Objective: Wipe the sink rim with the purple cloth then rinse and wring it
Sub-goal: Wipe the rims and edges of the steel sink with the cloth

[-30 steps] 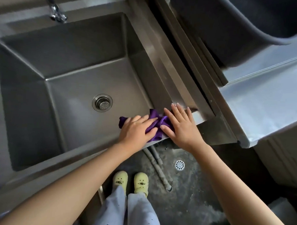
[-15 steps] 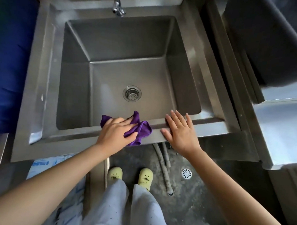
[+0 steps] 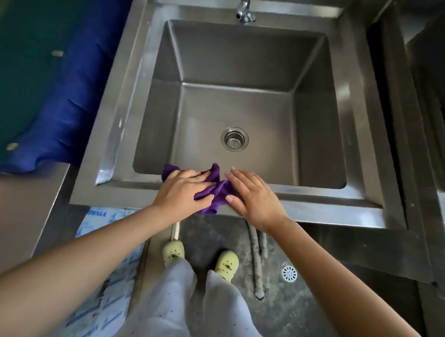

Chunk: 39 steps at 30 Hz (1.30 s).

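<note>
The purple cloth (image 3: 215, 191) lies bunched on the front rim (image 3: 322, 198) of the steel sink, partly hanging over both edges of the rim. My left hand (image 3: 182, 192) lies on the cloth's left part and presses it down with fingers stretched out. My right hand (image 3: 253, 197) rests flat on the rim just right of it, fingers straight, its thumb side touching the cloth's edge. The basin is dry, with a drain strainer (image 3: 234, 138) in its floor. The tap (image 3: 245, 8) stands at the back, and no water runs from it.
A blue and green sheet (image 3: 54, 89) covers the area left of the sink. A steel counter (image 3: 15, 223) is at the lower left. Dark units stand to the right (image 3: 428, 101). Below the rim are hoses (image 3: 259, 266), a floor drain (image 3: 289, 273) and my feet.
My left hand has slid the cloth leftward along the front rim, away from the right corner. My right hand let it go, then came back beside it. The view swung to centre the sink.
</note>
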Available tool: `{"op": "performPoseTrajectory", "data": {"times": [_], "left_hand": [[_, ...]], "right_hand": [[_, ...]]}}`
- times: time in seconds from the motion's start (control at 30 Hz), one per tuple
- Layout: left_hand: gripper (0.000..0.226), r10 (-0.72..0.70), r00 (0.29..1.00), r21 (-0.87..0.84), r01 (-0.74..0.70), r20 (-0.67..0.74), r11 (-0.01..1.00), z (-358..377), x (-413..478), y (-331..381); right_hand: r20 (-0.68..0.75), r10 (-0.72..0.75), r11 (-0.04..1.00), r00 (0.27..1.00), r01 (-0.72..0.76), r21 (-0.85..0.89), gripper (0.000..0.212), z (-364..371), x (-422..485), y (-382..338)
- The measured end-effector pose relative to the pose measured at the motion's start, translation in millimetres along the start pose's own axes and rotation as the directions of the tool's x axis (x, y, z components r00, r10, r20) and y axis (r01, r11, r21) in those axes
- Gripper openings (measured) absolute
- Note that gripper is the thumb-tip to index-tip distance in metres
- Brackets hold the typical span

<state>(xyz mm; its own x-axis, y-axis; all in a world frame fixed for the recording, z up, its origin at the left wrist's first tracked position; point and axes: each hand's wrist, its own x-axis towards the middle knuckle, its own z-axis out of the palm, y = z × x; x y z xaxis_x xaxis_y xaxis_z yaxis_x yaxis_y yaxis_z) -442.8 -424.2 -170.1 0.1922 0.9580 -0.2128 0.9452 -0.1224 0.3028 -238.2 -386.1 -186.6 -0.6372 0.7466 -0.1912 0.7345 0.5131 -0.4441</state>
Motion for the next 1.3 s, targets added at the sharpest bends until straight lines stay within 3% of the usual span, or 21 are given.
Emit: {"op": "performPoseTrajectory", "data": {"times": [0.33,0.43,0.57,0.7,0.77,0.83,0.97,1.13,1.3], "left_hand": [[0.051,-0.052,0.997,-0.074,0.048,-0.049,0.996,-11,-25,-44],[0.06,-0.031,1.0,-0.127,0.031,-0.001,0.991,-19,-30,-53],[0.036,-0.098,0.993,-0.372,0.115,0.062,0.921,-34,-35,-75],[0.031,-0.257,0.947,-0.622,0.084,-0.193,0.778,-40,-50,-100],[0.032,-0.335,0.875,-0.596,0.068,-0.349,0.8,-40,-57,-119],[0.04,-0.37,0.834,-0.456,0.164,-0.409,0.875,-37,-58,-145],[0.073,-0.391,0.89,-0.161,0.361,-0.236,0.918,-24,-54,-174],[0.076,-0.382,0.9,-0.136,0.36,-0.209,0.923,-18,-55,-178],[0.075,-0.371,0.901,-0.168,0.339,-0.224,0.926,-17,-56,-179]], "right_hand": [[0.091,-0.105,0.992,0.99,0.098,0.081,0.065,15,42,-55],[0.072,-0.129,0.989,0.989,0.123,0.083,0.069,22,51,-67],[0.042,-0.159,0.979,0.986,0.152,0.139,0.065,31,62,-74],[0.082,-0.207,0.957,0.975,0.184,0.225,0.058,28,77,-93],[0.13,-0.236,0.958,0.963,0.208,0.199,0.064,28,84,-108],[0.157,-0.254,0.965,0.954,0.24,0.104,0.07,32,90,-121],[0.19,-0.216,0.973,0.958,0.228,-0.041,0.069,46,104,-139],[0.165,-0.125,0.988,0.978,0.139,-0.073,0.077,55,115,-157],[0.072,-0.08,0.989,0.994,0.088,-0.122,0.055,60,129,-171]]}}
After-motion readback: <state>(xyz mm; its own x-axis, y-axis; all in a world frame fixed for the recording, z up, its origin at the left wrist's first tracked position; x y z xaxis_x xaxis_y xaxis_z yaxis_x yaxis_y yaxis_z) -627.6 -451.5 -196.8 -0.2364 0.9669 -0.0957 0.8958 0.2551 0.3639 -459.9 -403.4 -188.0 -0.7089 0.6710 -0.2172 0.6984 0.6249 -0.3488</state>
